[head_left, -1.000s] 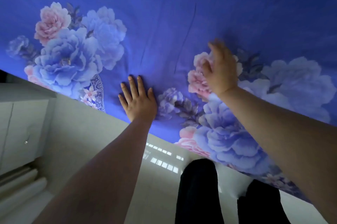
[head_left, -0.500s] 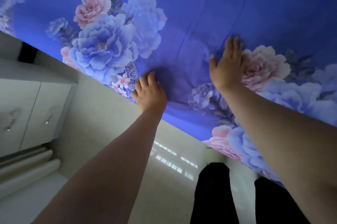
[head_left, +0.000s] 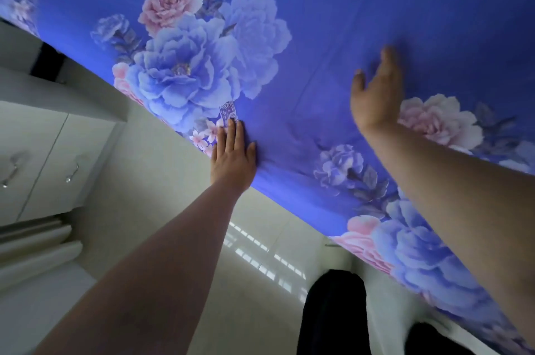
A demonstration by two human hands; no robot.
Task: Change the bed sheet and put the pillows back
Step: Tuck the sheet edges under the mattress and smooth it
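Note:
A blue bed sheet (head_left: 333, 22) printed with large blue and pink flowers covers the bed across the upper part of the view. My left hand (head_left: 233, 156) lies flat with straight fingers on the sheet right at the bed's near edge. My right hand (head_left: 376, 94) is farther in on the sheet, fingers extended and slightly blurred, palm down on or just over the fabric. Faint creases run across the sheet between the hands. No pillows are in view.
A white cabinet (head_left: 37, 152) with two metal handles stands at the left beside the bed. Glossy white floor (head_left: 246, 253) runs along the bed's edge. My dark-trousered legs (head_left: 333, 317) stand close to the bed at the bottom.
My left hand has straightened from curled fingers to flat on the sheet's edge. My right hand has slid farther up and across the sheet. The view has shifted left along the bed.

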